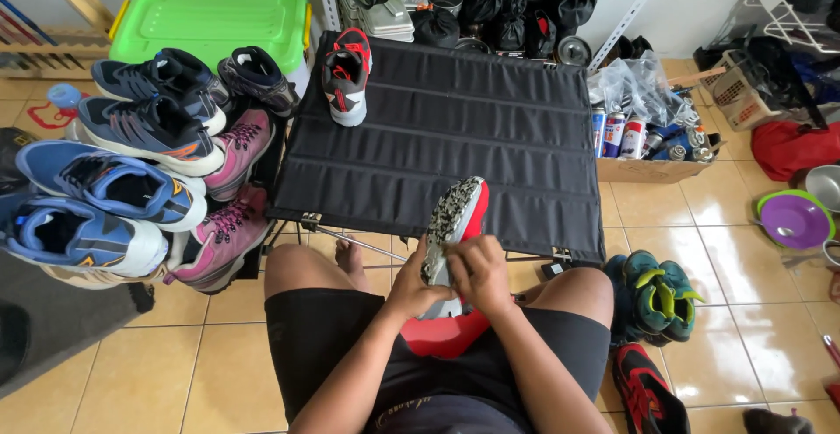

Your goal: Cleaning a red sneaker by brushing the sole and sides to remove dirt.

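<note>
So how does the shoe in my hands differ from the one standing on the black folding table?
The held shoe is tipped sole-up, its speckled sole facing the camera, while the table shoe stands upright on its sole. The held shoe sits over the lap in the left hand and right hand; the table shoe stands untouched at the far corner. Both show red parts.

Black fabric counter (490, 128) stood on tiled floor (192, 364); one grey-and-red shoe (346, 75) sat upright at its far left corner. On the floor: piled shoes (131, 163) left, green-teal pair (656, 294) right, cardboard box (652, 170) of cans beside the counter.
</note>
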